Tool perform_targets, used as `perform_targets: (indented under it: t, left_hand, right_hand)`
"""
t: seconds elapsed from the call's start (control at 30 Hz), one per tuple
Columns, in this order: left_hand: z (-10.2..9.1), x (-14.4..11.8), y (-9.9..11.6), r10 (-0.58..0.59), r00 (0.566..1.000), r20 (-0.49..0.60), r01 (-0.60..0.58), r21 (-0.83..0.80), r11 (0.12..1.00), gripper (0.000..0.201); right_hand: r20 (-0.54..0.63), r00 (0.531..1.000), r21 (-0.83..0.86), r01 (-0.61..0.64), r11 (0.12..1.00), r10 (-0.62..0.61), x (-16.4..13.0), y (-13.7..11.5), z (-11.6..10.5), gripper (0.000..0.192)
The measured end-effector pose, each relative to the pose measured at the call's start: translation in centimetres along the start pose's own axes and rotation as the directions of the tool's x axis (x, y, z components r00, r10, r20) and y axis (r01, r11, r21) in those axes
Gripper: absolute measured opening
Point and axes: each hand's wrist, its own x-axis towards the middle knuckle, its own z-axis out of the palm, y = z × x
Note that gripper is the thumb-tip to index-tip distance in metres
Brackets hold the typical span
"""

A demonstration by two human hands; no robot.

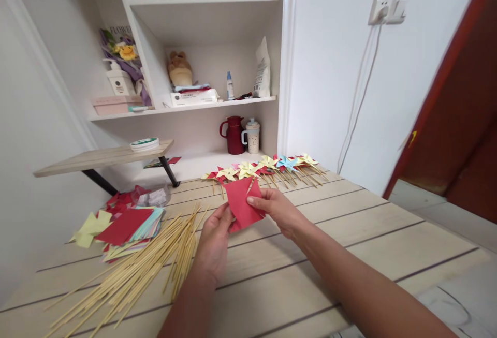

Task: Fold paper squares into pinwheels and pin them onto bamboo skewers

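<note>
Paper squares (124,226) sit far left on the wooden table (349,255), a loose stack with red on top, yellow and pale blue-green sheets poking out underneath. Crumpled clear plastic wrap (153,196) lies just behind the stack. Low wooden riser (103,158) behind that, with a round white tape roll (144,144) on it.

Bamboo skewers (143,265) fan out in a loose pile right of the stack, tips running toward the near-left table edge.

Left hand (215,239) is next, fingers pinching the lower-left edge of a red paper piece (243,203). Right hand (274,208) grips the same piece from the right side, thumb on top of the sheet. Both hands closed on it, close together, holding it just above the table at mid-depth. The piece is cut and partly folded, with pointed flaps sticking up.

Finished pinwheels (267,167) lie in a row behind the hands, yellow, red and blue heads, sticks pointing toward the near right.

Shelf unit (209,101) at the back: red jug (233,135) and pale cup (253,136) on the lower level, tissue pack and small bottle above.

Wall socket (386,11) upper right, white cables hanging down from it.
</note>
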Motion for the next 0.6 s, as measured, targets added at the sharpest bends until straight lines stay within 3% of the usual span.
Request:
perform_targets:
  t: [0.23, 0.43, 0.6]
  left_hand:
    - [-0.41, 0.06, -0.33, -0.03, 0.999, 0.046, 0.029, 0.025, 0.999, 0.046]
    - [-0.73, 0.34, -0.77, 0.001, 0.997, -0.073, -0.001, -0.002, 1.0, 0.04]
    - [-0.74, 0.31, -0.75, 0.008, 0.994, -0.109, -0.003, 0.045, 0.999, 0.04]
  right_hand:
    - [-0.041, 0.999, 0.008, 0.031, 0.999, -0.031, 0.06, -0.19, 0.0, 0.034]
    - [-0.013, 1.0, -0.042, 0.021, 0.999, -0.021, -0.19, -0.31, 0.32, 0.033]
    - [-0.005, 1.0, -0.068, 0.025, 0.997, -0.025, -0.21, -0.12, 0.53, 0.032]
